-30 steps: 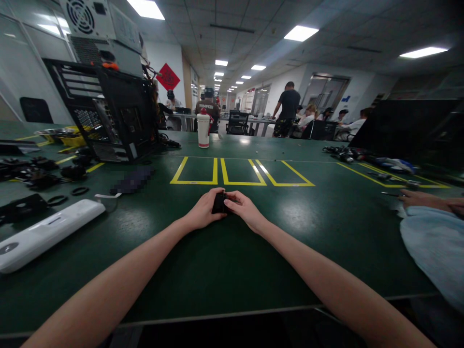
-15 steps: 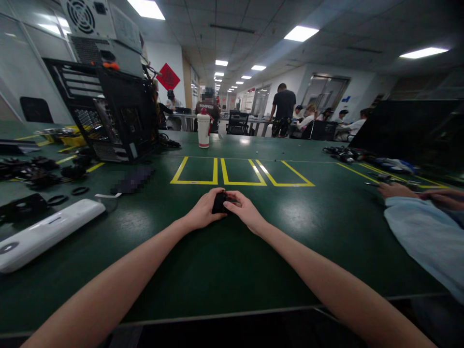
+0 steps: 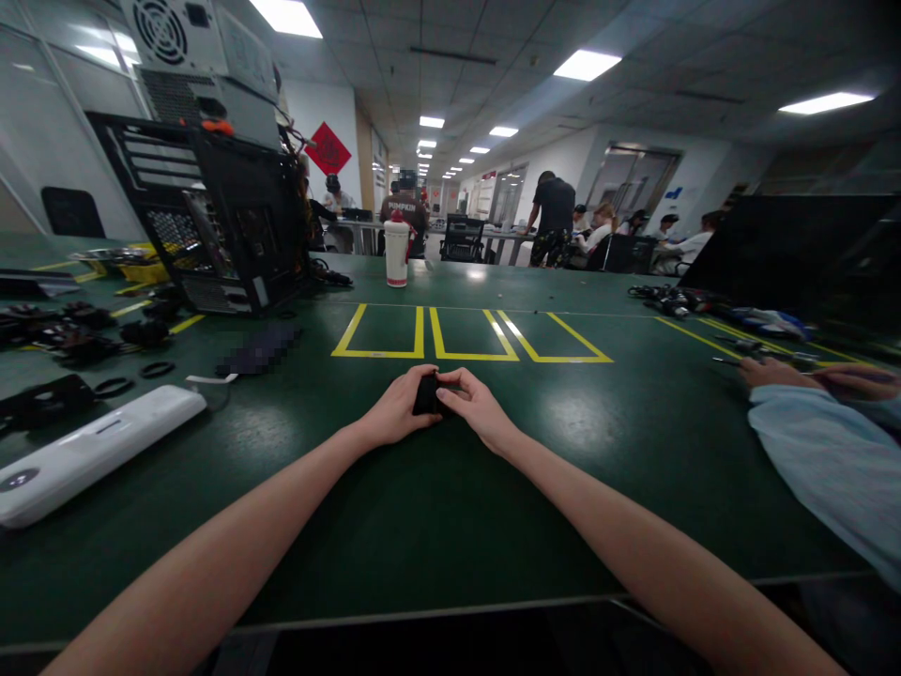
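A small black block-like object (image 3: 426, 395) sits between my two hands, low over the green table (image 3: 436, 526); its exact kind does not show. My left hand (image 3: 395, 408) is closed around its left side, thumb below and fingers over the top. From the right, the thumb and fingertips of my right hand (image 3: 473, 404) pinch its edge. Parts of the object are hidden by the fingers. Just beyond the hands, yellow tape outlines (image 3: 475, 357) mark the tabletop.
At left are a long white device (image 3: 105, 451), black rings (image 3: 157, 370) and an open computer case (image 3: 232, 225). A white cup (image 3: 397, 253) stands toward the back. On the right, a co-worker's hand (image 3: 778, 373) and pale sleeve (image 3: 809, 441) reach over the table near a dark screen (image 3: 795, 253).
My hands and the black object stay almost in place, with the right fingertips shifting slightly on it. The co-worker's hands at right move a little.
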Tool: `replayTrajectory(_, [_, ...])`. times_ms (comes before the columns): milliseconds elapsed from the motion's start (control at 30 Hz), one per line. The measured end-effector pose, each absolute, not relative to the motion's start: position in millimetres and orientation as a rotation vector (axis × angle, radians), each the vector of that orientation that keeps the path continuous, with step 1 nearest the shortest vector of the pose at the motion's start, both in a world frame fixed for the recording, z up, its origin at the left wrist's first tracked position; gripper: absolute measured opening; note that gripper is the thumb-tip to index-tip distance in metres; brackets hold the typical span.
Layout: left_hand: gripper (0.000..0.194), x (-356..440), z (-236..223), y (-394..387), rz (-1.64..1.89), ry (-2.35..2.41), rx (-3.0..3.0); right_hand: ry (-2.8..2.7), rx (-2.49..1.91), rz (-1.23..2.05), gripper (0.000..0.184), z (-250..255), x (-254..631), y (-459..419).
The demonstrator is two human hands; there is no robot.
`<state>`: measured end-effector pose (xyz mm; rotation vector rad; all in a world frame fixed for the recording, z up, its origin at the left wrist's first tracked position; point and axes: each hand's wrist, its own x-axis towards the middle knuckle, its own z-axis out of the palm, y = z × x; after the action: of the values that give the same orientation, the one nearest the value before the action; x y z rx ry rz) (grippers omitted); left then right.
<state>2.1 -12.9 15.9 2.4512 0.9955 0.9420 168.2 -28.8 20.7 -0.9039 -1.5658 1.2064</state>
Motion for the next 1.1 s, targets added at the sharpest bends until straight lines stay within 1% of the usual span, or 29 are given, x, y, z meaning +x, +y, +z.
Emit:
replayTrajectory(300, [0.065,1.7,14.1,-11.1,0.950,0.998,2.449,-1.545,-0.963,1.267,0.032,22.5,171.0,-27.4])
replayTrajectory(400, [0.064,2.0,12.7,-9.6,0.964,0.990,2.459,-1.523,-0.902,1.272,0.029,21.8,169.6,-27.0])
replayTrajectory(567, [0.065,2.8,13.5,-9.8,0.959,0.994,2.466,-1.524,-0.894,1.232,0.017,22.4,167.5,-28.7])
replayTrajectory(667, [0.064,2.5,15.6,-12.0,0.944,1.002,2.455,-1.528,-0.916,1.222,0.019,23.0,168.1,-29.3])
replayTrajectory(800, [0.063,2.2,16.7,-13.5,0.933,1.015,2.433,-1.549,-0.946,1.233,0.029,22.3,169.8,-28.6])
replayTrajectory(867, [0.064,2.1,16.4,-13.4,0.942,1.010,2.432,-1.554,-0.945,1.254,0.031,22.3,169.8,-28.4])
replayTrajectory(1100, [0.063,1.9,19.4,-15.9,0.931,1.003,2.412,-1.529,-0.862,1.232,0.020,22.5,166.9,-29.2])
